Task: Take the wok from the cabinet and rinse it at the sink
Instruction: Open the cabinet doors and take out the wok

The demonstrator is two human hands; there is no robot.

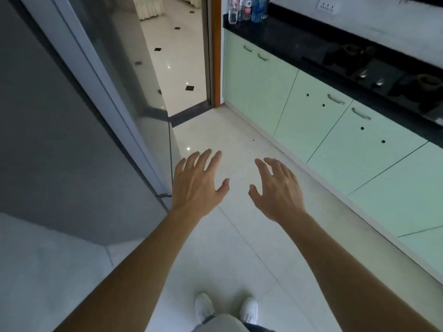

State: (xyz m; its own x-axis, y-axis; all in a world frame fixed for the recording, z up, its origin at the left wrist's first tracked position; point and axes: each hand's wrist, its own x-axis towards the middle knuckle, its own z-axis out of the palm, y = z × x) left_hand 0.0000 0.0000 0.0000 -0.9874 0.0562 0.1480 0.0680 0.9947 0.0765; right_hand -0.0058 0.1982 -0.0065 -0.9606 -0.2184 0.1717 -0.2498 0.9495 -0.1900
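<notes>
Head view looks down on both bare hands stretched out over glossy cream floor tiles (239,248). The left hand (196,185) and right hand (278,190) are palm-down, fingers spread and loose, holding nothing. To the right runs a row of smooth, flat pale-green cabinet doors (311,109), all closed, with curved metal handles (335,99), under a polished black countertop (299,41) that holds a gas hob (383,73). Where the wok lies cannot be told.
</notes>
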